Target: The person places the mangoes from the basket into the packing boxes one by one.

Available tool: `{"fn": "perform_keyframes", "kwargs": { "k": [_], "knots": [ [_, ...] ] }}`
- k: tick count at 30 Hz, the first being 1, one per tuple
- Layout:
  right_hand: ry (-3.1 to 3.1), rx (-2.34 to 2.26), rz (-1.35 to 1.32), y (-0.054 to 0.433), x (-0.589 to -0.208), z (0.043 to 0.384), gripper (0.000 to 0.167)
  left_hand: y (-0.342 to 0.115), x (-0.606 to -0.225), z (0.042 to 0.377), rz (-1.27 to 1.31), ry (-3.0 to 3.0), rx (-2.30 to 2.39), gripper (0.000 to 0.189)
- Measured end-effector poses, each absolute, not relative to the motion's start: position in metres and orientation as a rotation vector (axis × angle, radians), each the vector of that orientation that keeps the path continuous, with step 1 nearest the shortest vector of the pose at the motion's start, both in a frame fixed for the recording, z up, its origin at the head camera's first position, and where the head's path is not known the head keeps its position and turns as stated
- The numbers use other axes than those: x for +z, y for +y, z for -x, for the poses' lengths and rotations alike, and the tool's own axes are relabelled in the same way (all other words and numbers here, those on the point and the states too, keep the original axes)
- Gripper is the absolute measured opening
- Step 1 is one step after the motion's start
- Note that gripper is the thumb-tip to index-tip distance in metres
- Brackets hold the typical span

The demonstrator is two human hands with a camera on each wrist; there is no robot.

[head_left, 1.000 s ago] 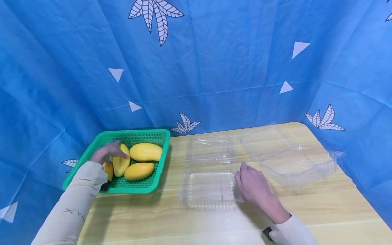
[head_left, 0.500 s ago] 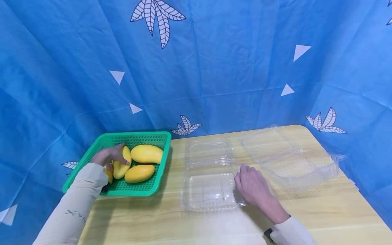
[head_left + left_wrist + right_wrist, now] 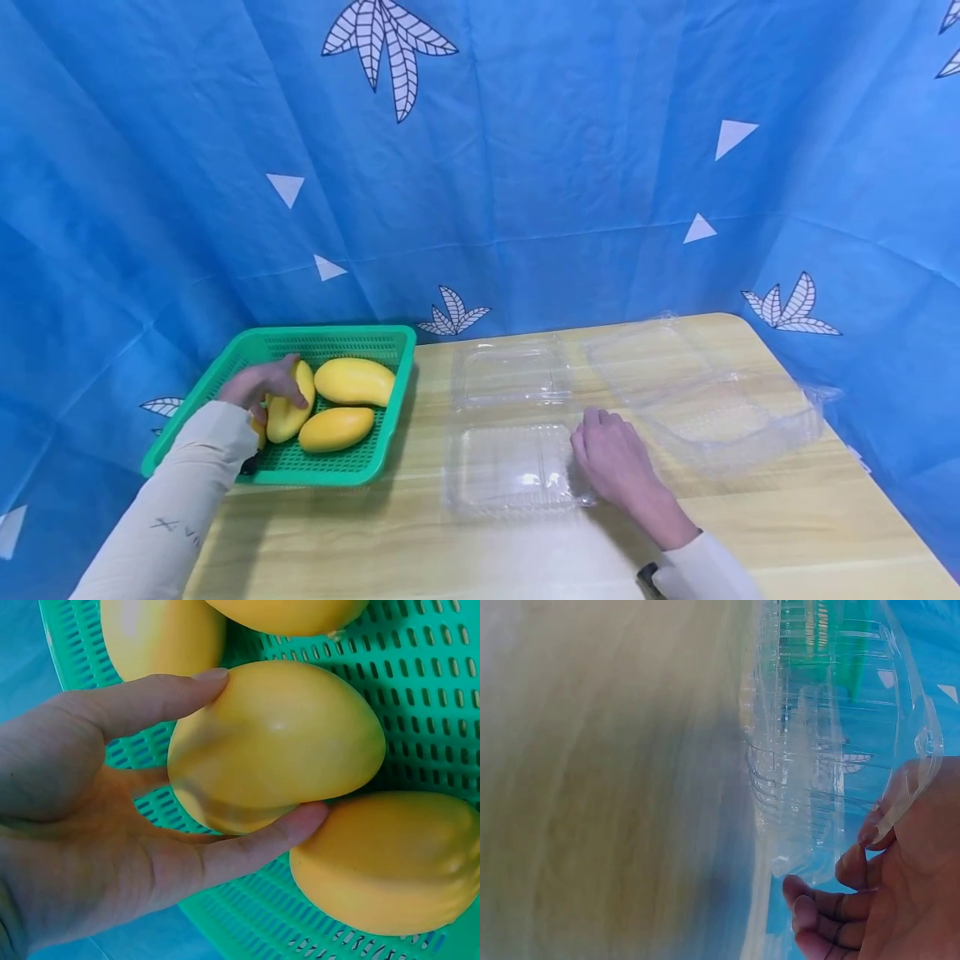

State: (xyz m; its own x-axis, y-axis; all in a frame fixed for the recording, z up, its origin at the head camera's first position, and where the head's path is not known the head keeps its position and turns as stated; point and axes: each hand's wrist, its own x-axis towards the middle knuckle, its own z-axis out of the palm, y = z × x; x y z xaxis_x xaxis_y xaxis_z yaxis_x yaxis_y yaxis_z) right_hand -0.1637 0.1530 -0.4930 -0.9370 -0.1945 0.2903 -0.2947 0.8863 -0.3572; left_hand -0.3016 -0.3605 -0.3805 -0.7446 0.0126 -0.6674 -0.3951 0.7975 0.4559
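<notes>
In the head view, my left hand (image 3: 262,387) reaches into the green basket (image 3: 322,478) at the left. Its thumb and fingers curve round the sides of a yellow mango (image 3: 285,746), as the left wrist view shows close up. One fingertip also lies against the neighbouring mango (image 3: 386,866). My right hand (image 3: 618,465) is at the right side of an opened clear plastic clamshell box (image 3: 495,467). The right wrist view shows its thumb and forefinger pinching the box's rim (image 3: 904,806), the other fingers curled below. The box's lid (image 3: 510,373) lies folded back behind it.
Another yellow mango (image 3: 354,381) lies at the back of the basket. More clear plastic boxes (image 3: 720,408) lie open at the right of the wooden table (image 3: 525,558). A blue patterned curtain (image 3: 480,167) hangs behind and at both sides.
My left hand has sunk a little lower and its fingers have drawn in round the mango. The right hand stays at the box's side. The head view has shifted slightly.
</notes>
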Motion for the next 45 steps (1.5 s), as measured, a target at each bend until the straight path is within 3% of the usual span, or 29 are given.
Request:
{"fn": "perform_keyframes", "kwargs": {
  "k": [32, 45],
  "knots": [
    [-2.89, 0.616, -0.32, 0.151, -0.488, 0.194, 0.021, -0.369, -0.381, 0.306, 0.271, 2.356, 0.709, 0.113],
    [-2.907, 0.627, -0.306, 0.152, -0.488, 0.2, 0.022, -0.372, -0.359, 0.296, 0.208, 2.374, 0.815, 0.113]
  ]
}}
